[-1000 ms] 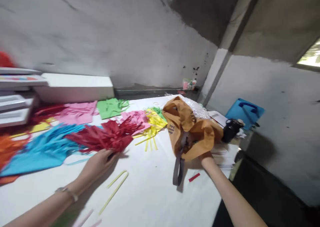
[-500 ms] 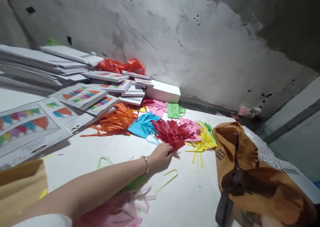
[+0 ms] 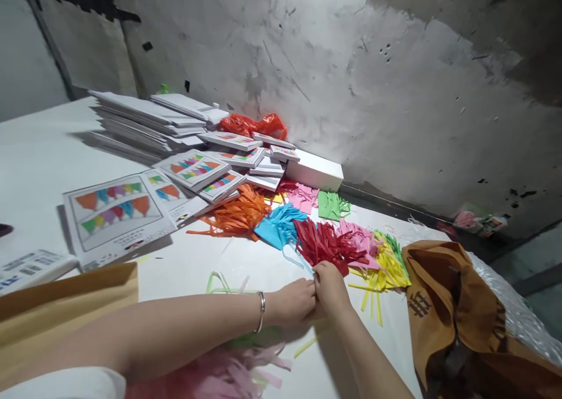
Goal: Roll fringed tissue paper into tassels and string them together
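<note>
My left hand (image 3: 293, 301), with a silver bangle at the wrist, has its fingers curled closed against my right hand (image 3: 331, 288). Both are over the table just in front of a dark red fringed paper piece (image 3: 322, 238). The right hand's fingers are pinched at that piece's near edge, beside the end of a light blue strip (image 3: 294, 258). What either hand holds is hidden by the fingers. Around them lie an orange fringed paper piece (image 3: 243, 212), a blue one (image 3: 278, 226), a pink one (image 3: 362, 241) and a yellow one (image 3: 389, 264).
Printed flat packs (image 3: 123, 212) and stacked white sheets (image 3: 144, 118) are at the left. A white box (image 3: 316, 169) and red plastic bag (image 3: 254, 125) are by the wall. A brown cloth bag (image 3: 439, 288) lies right. Blurred pink fringe (image 3: 211, 372) is beneath my left arm.
My right hand has come in from the lower right to meet the left. My left hand has drawn back from the dark red piece's edge. The view has swung left.
</note>
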Motion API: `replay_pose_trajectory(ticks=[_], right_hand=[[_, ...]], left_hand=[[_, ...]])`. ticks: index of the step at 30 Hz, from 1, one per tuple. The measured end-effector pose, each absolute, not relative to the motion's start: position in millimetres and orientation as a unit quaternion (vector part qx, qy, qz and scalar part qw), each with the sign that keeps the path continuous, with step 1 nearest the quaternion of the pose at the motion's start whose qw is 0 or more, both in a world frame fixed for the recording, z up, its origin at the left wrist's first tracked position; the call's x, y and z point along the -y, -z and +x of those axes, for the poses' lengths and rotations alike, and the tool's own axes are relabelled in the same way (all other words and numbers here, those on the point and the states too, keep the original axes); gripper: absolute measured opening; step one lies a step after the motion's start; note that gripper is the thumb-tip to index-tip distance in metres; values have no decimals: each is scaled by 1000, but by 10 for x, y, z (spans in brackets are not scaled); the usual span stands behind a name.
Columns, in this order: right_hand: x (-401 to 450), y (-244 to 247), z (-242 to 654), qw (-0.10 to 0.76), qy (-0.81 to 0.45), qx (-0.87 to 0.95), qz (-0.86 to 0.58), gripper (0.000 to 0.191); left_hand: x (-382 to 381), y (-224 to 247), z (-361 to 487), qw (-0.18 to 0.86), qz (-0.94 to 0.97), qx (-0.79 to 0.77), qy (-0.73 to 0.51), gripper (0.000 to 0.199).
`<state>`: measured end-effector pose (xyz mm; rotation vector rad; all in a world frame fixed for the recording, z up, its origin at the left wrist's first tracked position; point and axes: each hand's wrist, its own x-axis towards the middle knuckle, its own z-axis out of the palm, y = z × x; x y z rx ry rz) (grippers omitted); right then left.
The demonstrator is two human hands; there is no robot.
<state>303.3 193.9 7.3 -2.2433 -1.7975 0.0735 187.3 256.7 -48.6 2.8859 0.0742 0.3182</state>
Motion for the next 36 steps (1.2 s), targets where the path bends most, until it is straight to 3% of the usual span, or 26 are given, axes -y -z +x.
replay_pose_trajectory(ticks=[8, 14, 29, 36], right_hand=[[-1858, 210, 3233, 63, 49, 564, -822, 19], [-1964, 250, 3234, 76, 50, 556, -826, 21], [-1887, 452, 3604, 408, -99, 441, -793, 26], [-1797, 496, 3594, 494, -119, 417, -753, 27]], left_hand=[[-3079, 309, 1676, 156, 976, -130, -82, 17], [-3181, 285, 1730, 201, 963, -162, -74, 20], [-3053, 178, 1928, 229, 952, -161, -123, 20], [-2945, 77, 2151, 180, 960, -137, -164, 20]])
